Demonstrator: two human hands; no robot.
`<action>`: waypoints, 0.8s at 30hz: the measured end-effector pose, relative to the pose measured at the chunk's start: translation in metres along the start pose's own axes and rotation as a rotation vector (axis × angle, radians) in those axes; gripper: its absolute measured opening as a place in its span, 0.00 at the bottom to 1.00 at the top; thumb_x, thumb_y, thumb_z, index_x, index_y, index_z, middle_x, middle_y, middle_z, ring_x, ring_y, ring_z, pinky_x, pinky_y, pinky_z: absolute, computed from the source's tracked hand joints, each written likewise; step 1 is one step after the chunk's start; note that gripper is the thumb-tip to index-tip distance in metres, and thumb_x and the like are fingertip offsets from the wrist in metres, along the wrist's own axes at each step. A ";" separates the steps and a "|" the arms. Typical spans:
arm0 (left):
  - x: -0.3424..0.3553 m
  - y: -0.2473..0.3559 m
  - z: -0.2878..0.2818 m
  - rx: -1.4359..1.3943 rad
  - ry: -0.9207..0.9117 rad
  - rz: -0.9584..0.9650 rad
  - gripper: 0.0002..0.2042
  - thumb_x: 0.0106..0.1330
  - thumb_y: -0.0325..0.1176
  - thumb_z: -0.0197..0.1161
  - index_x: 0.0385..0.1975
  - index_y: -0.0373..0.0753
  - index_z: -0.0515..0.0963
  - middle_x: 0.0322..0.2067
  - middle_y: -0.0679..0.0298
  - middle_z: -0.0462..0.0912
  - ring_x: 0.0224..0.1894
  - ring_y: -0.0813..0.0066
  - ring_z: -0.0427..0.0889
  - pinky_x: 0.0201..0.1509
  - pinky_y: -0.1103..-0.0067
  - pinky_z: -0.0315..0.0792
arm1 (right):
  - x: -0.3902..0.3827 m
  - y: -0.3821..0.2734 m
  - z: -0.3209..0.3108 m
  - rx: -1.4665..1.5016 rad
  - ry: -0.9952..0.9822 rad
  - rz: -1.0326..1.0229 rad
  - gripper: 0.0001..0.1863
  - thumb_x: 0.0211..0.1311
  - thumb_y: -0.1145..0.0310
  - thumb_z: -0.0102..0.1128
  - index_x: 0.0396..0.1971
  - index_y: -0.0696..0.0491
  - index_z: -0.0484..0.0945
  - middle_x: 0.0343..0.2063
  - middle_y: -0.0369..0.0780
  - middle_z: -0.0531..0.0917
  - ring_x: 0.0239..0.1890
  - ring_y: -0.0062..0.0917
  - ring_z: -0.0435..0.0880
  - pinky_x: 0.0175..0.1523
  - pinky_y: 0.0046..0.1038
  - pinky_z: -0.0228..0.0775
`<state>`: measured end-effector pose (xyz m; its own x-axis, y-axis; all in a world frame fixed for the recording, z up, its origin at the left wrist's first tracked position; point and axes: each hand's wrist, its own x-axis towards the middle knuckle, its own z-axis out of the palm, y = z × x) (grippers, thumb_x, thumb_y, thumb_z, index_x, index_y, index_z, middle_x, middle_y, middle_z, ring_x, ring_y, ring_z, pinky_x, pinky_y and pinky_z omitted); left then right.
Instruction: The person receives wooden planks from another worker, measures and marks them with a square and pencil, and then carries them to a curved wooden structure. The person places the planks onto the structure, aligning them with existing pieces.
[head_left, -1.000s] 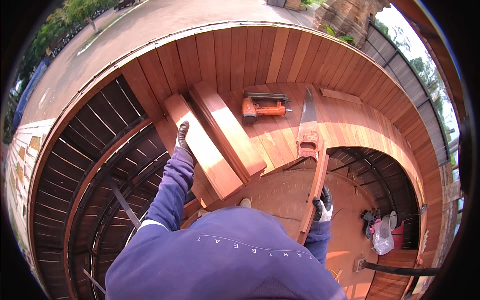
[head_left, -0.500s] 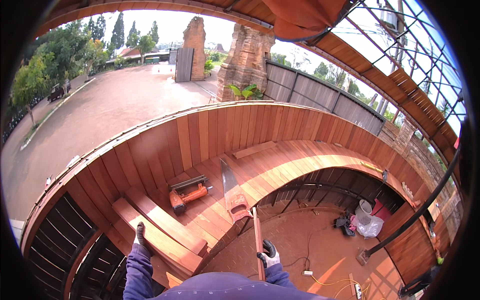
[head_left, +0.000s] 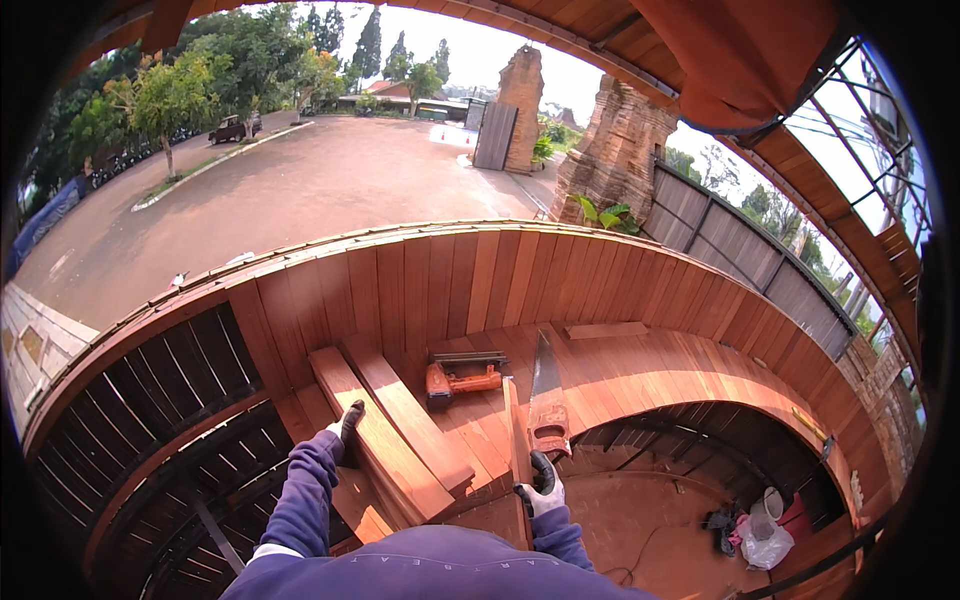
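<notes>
My slim reddish board (head_left: 517,440) has shifted left of the saw (head_left: 547,400), right hand (head_left: 541,488) clamped round it; left hand (head_left: 350,428) touches a plank (head_left: 388,440), closure unclear.

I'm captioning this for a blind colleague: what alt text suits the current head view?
A person's gloved right hand holds a narrow board, while the gloved left hand touches stacked boards on a curved wooden bench. An orange nail gun and a handsaw lie on the bench too.

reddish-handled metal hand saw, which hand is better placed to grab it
Probably the right hand: it's nearer the saw's handle, though gripping a narrow reddish wooden plank. The left hand, farther away, touches stacked reddish boards.
</notes>
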<state>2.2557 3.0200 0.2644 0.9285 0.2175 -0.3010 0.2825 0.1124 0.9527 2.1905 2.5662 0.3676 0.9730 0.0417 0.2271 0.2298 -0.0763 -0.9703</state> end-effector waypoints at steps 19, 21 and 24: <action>-0.026 -0.023 -0.001 0.251 0.252 0.081 0.27 0.71 0.48 0.47 0.59 0.30 0.62 0.58 0.49 0.69 0.59 0.58 0.69 0.62 0.70 0.65 | 0.045 0.028 0.040 -0.372 -0.134 0.043 0.38 0.43 0.81 0.66 0.60 0.57 0.65 0.57 0.41 0.72 0.61 0.30 0.68 0.66 0.30 0.58; -0.056 -0.019 0.029 -0.009 0.305 0.146 0.27 0.72 0.45 0.48 0.61 0.29 0.60 0.58 0.50 0.69 0.59 0.62 0.69 0.61 0.74 0.66 | 0.052 0.030 0.042 -0.530 -0.116 0.044 0.36 0.44 0.77 0.67 0.58 0.57 0.67 0.57 0.42 0.72 0.61 0.31 0.68 0.66 0.30 0.58; -0.100 0.003 0.058 -0.323 0.328 0.206 0.27 0.72 0.41 0.49 0.63 0.27 0.57 0.58 0.50 0.70 0.59 0.68 0.70 0.59 0.81 0.67 | 0.057 0.008 0.049 -0.614 -0.082 0.012 0.34 0.45 0.75 0.67 0.56 0.57 0.68 0.55 0.43 0.73 0.60 0.31 0.69 0.66 0.29 0.59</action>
<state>2.1773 2.9422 0.2999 0.8176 0.5543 -0.1557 -0.0357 0.3187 0.9472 2.2466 2.6167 0.3689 0.9762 0.1122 0.1857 0.2142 -0.6358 -0.7415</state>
